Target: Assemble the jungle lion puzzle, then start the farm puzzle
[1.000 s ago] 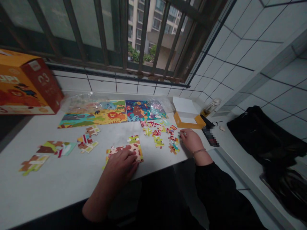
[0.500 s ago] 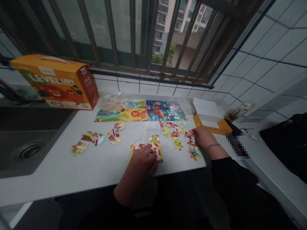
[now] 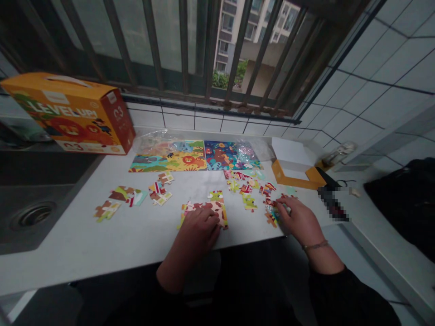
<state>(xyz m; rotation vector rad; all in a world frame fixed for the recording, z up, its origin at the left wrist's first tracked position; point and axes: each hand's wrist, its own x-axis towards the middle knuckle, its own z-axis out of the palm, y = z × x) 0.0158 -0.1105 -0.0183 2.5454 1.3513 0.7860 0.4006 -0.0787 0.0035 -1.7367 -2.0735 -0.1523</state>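
Observation:
My left hand (image 3: 200,224) lies over a joined section of jigsaw puzzle (image 3: 220,213) with a brown-spotted cow pattern, its fingers resting on the surface and covering part of it. At the right, my right hand (image 3: 299,219) is low over a cluster of loose pieces, thumb and fingertips pinched on a puzzle piece (image 3: 288,209) that is mostly hidden. Beside those fingers lie colourful puzzle pieces (image 3: 271,220). More loose pieces (image 3: 249,202) are spread between my two hands, farther back.
Puzzle pieces (image 3: 127,195) lie left on the white counter (image 3: 142,240). Behind are two picture sheets (image 3: 170,158) and clear plastic wrapping (image 3: 152,141). An orange box (image 3: 71,115) stands by the sink (image 3: 34,215); an open white-and-orange box (image 3: 297,170) is at the back right.
My right hand has moved toward me from the back of the right-hand pieces to their near right side. My left hand stays on the joined section. The view has shifted slightly.

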